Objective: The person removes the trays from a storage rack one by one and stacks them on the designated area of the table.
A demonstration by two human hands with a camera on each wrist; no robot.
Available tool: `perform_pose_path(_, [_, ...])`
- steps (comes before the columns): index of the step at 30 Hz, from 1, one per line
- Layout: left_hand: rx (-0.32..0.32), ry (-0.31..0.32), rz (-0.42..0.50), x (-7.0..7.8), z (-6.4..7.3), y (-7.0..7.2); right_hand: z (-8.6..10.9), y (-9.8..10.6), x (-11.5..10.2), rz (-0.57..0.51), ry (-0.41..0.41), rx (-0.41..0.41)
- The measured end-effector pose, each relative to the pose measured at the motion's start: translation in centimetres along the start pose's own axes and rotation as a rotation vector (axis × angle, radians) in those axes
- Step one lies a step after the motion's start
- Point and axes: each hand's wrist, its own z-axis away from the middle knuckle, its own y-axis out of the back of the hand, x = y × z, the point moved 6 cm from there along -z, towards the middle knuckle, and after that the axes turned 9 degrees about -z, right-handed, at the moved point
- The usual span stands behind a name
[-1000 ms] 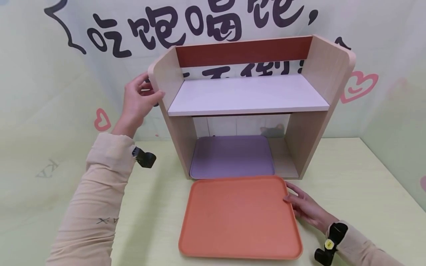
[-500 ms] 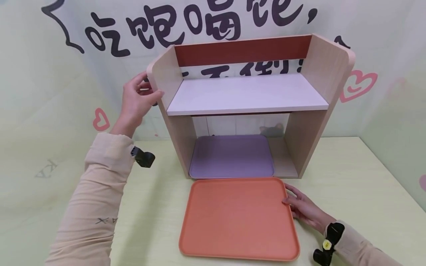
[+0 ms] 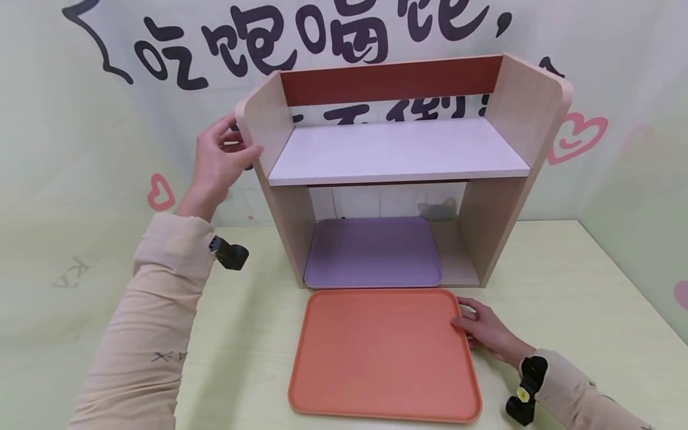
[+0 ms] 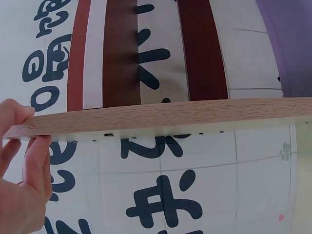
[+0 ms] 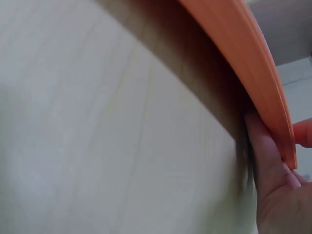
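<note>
Orange tray (image 3: 384, 355): smooth matt plast.

Tabletop (image 3: 564, 286): bright light is falling; soft shadow is stretching left of the orange tray (image 3: 384, 355).
Shelf unit (image 3: 400, 152): lower compartment is lying in shade.
Left wrist view: is running dimmer.
Right wrist view: is blurring; shadow is lying under the tray.

Lettered white backdrop (image 3: 301, 54), pale table (image 3: 564, 286)

The left arm (image 3: 145, 316) reaches forward and up, the left hand (image 3: 216, 160) pinching between thumb and fingers, while the right arm (image 3: 583, 391) extends lower, the right hand (image 3: 490, 332) gripping with thumb uppermost.
</note>
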Motion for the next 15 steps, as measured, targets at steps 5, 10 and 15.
perform_pose_path(5, [-0.003, 0.005, 0.007, 0.03, -0.01, 0.01, 0.09, 0.09, -0.57, 0.153, 0.050, 0.057])
perform_pose_path(10, [-0.004, 0.006, 0.016, 0.01, -0.04, 0.01, 0.01, 0.22, -0.68, 0.244, 0.050, 0.127])
perform_pose_path(15, [-0.002, 0.000, 0.011, -0.02, -0.03, 0.04, -0.14, 0.20, -0.78, 0.268, 0.053, 0.150])
